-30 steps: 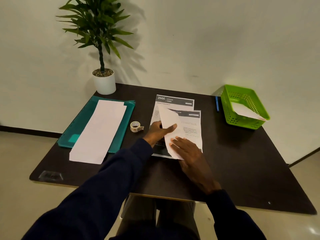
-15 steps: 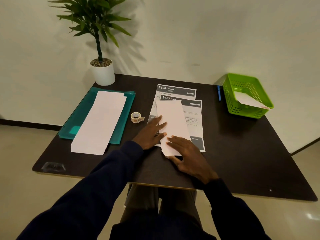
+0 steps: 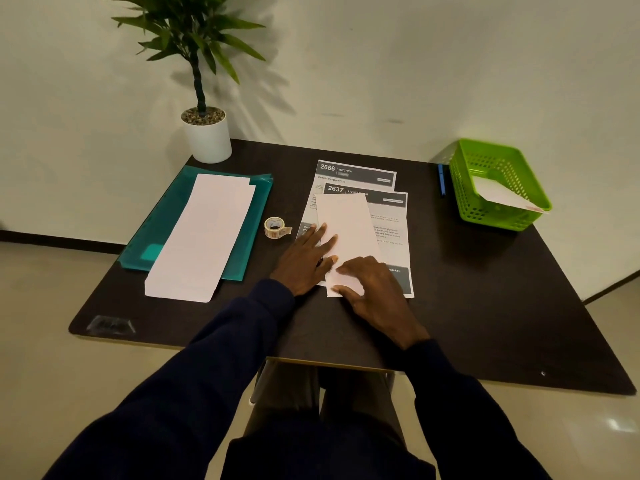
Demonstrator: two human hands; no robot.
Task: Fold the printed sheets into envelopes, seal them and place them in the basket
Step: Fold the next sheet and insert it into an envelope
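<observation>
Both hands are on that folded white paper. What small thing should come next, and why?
Probably slide the left hand up the long left edge of the folded sheet to sharpen the crease, while the right hand pins the near end. Both hands press it flat, and the tape roll sits untouched beside the left hand.

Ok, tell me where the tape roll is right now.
In the head view the tape roll sits on the table left of centre, between the teal folder and the printed sheets, just beyond the left hand.
</observation>
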